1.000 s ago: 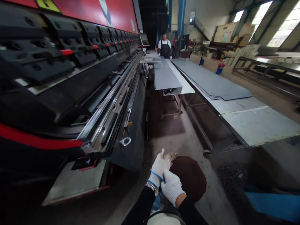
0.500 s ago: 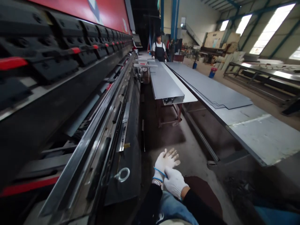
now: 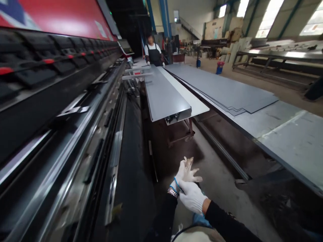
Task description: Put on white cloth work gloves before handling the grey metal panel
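Over the workshop floor [image 3: 222, 181], beside a long press brake [image 3: 63, 111], the right hand [image 3: 192, 197] grips the cuff of the white glove [image 3: 185, 172] on the left hand [image 3: 186, 171], whose fingers are spread open, seemingly to seat it. Grey metal sheets [image 3: 222, 89] lie flat on a table [image 3: 290, 134].

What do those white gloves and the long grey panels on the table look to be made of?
The gloves, on the left hand and right hand, look like knitted cotton, matte, with a blue cuff trim. The stacked grey panels look like thin sheet metal, smooth, probably painted, with a dull sheen.
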`<state>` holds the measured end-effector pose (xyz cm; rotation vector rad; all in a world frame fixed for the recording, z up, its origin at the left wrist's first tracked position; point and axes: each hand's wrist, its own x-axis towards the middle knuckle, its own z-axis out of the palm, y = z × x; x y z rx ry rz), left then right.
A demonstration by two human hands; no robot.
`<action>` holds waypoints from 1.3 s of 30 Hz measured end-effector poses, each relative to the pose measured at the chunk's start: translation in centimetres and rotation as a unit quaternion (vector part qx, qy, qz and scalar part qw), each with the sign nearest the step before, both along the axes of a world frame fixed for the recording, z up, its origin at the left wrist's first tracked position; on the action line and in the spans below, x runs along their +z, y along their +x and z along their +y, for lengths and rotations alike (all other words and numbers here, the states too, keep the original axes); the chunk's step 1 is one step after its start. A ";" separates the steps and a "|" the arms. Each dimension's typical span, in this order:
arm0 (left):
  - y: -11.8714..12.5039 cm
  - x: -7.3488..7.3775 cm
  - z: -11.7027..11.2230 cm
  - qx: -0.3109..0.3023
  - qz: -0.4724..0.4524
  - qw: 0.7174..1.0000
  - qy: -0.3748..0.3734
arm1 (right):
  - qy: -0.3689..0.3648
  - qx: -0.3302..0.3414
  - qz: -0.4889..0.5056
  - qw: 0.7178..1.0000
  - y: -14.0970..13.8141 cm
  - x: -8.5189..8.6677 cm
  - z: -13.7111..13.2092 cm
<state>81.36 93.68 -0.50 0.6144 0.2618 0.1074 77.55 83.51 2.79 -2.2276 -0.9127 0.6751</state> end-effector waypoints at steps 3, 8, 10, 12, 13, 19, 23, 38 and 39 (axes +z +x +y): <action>7.6 3.6 2.1 -0.012 -0.001 1.000 -0.020 | 0.041 -0.050 0.037 0.997 7.1 2.9 1.7; 16.1 11.8 8.2 0.005 -0.034 0.999 -0.017 | 0.137 -0.130 0.123 0.974 19.8 9.5 3.6; 17.4 14.5 10.5 0.015 -0.038 0.999 0.026 | 0.160 -0.223 0.163 0.948 24.5 10.8 4.2; 18.3 16.5 11.9 0.022 -0.030 0.997 0.074 | 0.190 -0.228 0.224 0.928 28.3 11.4 5.2; 18.9 17.3 12.3 0.025 -0.024 0.994 0.108 | 0.208 -0.204 0.253 0.922 29.8 11.6 5.9; 22.8 20.8 14.2 0.059 0.011 0.816 0.575 | 0.285 -0.255 0.204 0.901 34.9 14.2 10.7; 24.8 22.5 18.3 0.079 0.009 0.807 0.586 | 0.312 -0.269 0.201 0.889 37.6 15.8 15.0; 36.4 18.5 33.0 0.215 -0.147 0.961 -0.100 | 0.119 -0.083 0.149 0.978 39.3 12.4 29.8; 36.6 18.4 33.5 0.206 -0.143 0.959 -0.133 | 0.118 -0.068 0.142 0.980 39.3 12.3 30.1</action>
